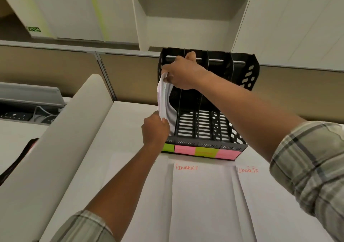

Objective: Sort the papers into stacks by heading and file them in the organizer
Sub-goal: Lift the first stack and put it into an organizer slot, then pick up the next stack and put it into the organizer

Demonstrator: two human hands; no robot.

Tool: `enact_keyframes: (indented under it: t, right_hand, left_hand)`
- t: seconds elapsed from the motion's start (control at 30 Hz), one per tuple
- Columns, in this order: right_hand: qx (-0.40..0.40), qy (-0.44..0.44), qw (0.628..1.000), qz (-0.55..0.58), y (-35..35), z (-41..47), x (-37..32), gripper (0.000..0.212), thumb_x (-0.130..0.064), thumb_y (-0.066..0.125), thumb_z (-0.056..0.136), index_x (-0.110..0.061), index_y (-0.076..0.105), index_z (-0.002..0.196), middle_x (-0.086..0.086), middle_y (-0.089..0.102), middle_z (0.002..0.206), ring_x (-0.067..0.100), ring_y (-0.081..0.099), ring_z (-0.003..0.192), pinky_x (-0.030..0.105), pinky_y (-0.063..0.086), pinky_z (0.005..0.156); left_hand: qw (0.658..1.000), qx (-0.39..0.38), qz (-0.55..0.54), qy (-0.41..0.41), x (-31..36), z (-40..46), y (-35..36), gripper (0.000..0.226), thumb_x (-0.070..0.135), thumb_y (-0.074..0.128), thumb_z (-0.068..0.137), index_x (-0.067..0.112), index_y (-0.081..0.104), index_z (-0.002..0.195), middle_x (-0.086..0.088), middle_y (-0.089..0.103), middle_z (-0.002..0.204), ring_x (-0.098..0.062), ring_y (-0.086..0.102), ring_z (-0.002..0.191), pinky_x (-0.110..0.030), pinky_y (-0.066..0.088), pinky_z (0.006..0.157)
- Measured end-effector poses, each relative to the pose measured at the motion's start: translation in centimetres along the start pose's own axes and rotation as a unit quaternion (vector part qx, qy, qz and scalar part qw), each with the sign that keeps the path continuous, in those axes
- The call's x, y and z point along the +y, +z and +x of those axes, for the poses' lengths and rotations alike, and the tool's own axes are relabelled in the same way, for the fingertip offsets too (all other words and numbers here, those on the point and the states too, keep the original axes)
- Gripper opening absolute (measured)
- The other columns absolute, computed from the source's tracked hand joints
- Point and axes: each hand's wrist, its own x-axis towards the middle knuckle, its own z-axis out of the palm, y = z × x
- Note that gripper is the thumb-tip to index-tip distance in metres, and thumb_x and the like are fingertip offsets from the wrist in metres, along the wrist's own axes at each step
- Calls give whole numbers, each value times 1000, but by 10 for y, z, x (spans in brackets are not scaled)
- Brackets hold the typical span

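Observation:
A black slotted organizer (242,78) stands upright at the far side of the white desk, with green and pink sticky labels (195,151) along its front lip. A bent stack of white papers (164,102) stands in its leftmost compartment. My right hand (181,74) grips the top edge of that stack, and my left hand (155,132) pinches its lower edge. In front of the organizer lie two paper stacks, one headed FINANCE (202,195) and one headed SPORTS (260,195), both written in red.
A large white roll (61,148) lies along the desk's left side. A tan partition (55,68) runs behind the desk, with white cabinets (186,18) beyond it. A cable tray with wires (28,115) sits at the far left.

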Motion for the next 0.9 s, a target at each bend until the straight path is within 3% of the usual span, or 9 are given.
enact_keyframes:
  t: [0.23,0.33,0.43,0.53,0.63,0.77,0.9]
  right_hand:
    - [48,33,996,67,10,-32,-23,34,-30,46,94,-30,50,127,-2,63,116,21,47,119,44,22,97]
    - [116,70,987,92,5,-66,-42,39,-20,48,91,-28,48,129,-4,63,118,22,51,115,45,26,97]
    - [146,115,970,159,13,-110,-68,29,-19,46,93,-23,53,121,-4,66,105,21,57,100,43,36,91]
    - [93,153,937,299,46,-160,-110,23,-17,43,96,-18,57,114,1,67,100,19,61,89,41,50,82]
    - [-3,202,902,381,97,-200,-155,28,-12,46,91,-15,58,117,8,67,106,25,62,96,30,49,79]
    - [-153,250,879,375,145,-233,-204,44,-16,50,91,-9,41,134,14,55,124,29,52,117,32,41,94]
    - [-175,277,878,348,160,-241,-232,36,-15,48,92,-4,40,126,15,51,120,27,50,110,31,43,90]
  left_hand:
    - [999,26,-30,-22,-8,-11,-19,18,19,52,91,6,55,79,-10,62,79,-27,58,69,-29,40,62]
    - [997,34,-53,-34,-15,-22,-29,19,20,54,90,4,63,94,-10,69,92,-25,58,76,-26,38,67]
    - [995,29,-95,-30,-37,-42,-34,25,17,62,85,7,60,108,-10,68,103,-24,63,92,-23,39,73]
    - [997,13,-64,-43,-76,-71,-36,25,11,64,81,7,60,106,-12,66,106,-27,61,99,-24,41,78]
    - [995,-5,0,-98,-120,-101,-41,30,9,64,79,6,61,108,-17,61,109,-34,56,105,-35,44,88]
    - [981,-45,115,-148,-171,-129,-53,46,18,64,80,0,54,121,-21,53,127,-37,49,118,-44,42,97]
    - [962,-76,167,-200,-190,-143,-64,55,29,62,84,0,45,127,-22,46,131,-38,45,120,-46,43,94]
